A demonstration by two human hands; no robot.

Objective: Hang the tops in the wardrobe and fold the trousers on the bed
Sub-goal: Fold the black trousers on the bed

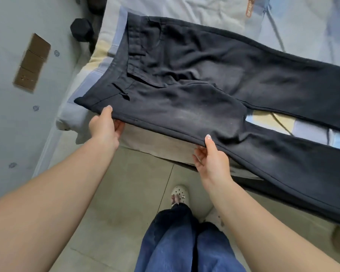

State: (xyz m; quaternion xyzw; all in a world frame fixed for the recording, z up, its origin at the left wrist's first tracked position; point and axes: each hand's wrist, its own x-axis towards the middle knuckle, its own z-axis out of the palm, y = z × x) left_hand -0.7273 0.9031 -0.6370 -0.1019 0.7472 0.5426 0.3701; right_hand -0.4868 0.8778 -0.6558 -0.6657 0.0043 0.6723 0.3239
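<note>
Both hands, left hand (104,127) & right hand (210,156), are pinching the black trousers' (194,85) near seam; far leg, w/ nothing pinning it, is probably going to bunch.

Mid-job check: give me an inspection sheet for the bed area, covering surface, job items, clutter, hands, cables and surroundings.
Surface: bed with pale patchwork cover, rumpled.
Job's things: dark trousers spread flat across the bed, legs apart, waistband toward the wall; near leg overhangs the bed edge. No tops seen.
Clutter: black dumbbell between bed and wall.
Hands: left hand pinches the near edge by the waistband; right hand pinches the near edge further down the leg.
Cables: thin dark cord lying on the cover between the trouser legs.
Surroundings: tiled floor, patterned wall with a brown switch panel; wardrobe not in view.
</note>
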